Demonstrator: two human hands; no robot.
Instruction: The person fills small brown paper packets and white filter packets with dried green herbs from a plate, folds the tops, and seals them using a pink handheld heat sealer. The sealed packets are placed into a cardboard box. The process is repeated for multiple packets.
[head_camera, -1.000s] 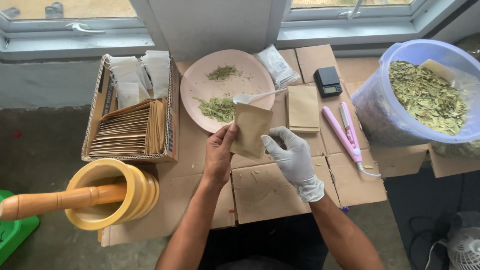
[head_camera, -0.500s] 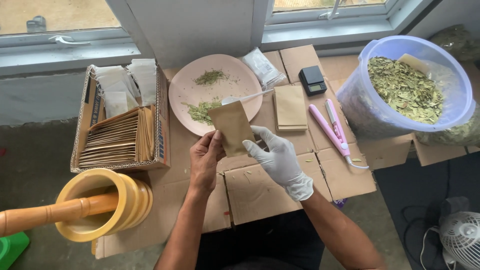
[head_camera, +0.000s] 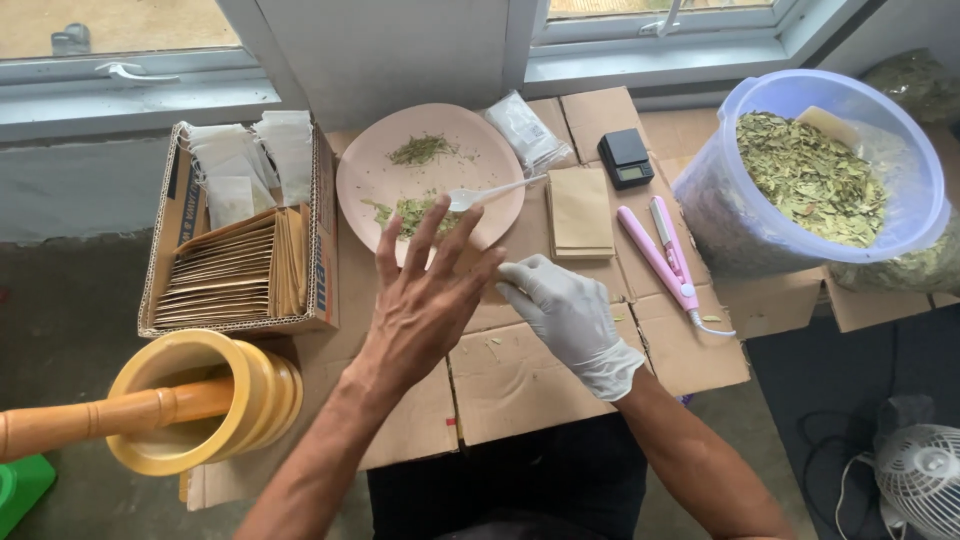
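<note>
Below the pink plate (head_camera: 380, 180), spread left hand (head_camera: 425, 300) hides pouch.

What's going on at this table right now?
A person sits at a cardboard-covered table. The bare left hand is spread open, palm down, and hides whatever is beneath it. The gloved right hand rests beside it, fingertips toward the left hand. Just beyond are a pink plate of crushed leaves and a white spoon.
</note>
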